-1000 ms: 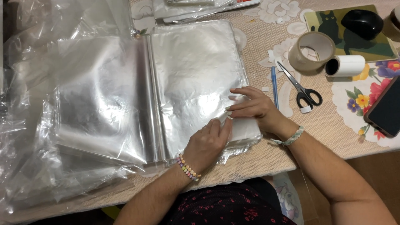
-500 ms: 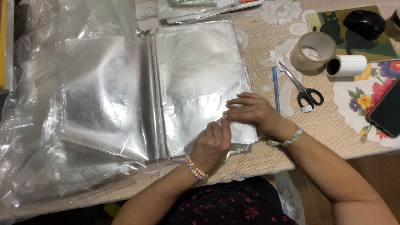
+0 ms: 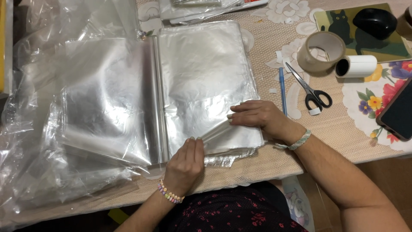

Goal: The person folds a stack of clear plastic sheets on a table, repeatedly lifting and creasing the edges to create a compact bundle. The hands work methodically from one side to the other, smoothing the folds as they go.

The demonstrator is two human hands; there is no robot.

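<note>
Open lace-covered table (image 3: 343,129) to the right of the stack of clear plastic sleeves (image 3: 201,81), but only a narrow lane: blue pen (image 3: 282,90) just beside the stack's edge, black-handled scissors (image 3: 310,88) next to it. Farther right, blocked by brown tape roll (image 3: 321,51), white paper roll (image 3: 356,66) and dark phone (image 3: 399,112). Left side crowded with loose crumpled clear plastic bags (image 3: 64,129). Bare strip along the near table edge, under the right hand (image 3: 257,117) and left hand (image 3: 185,163).
</note>
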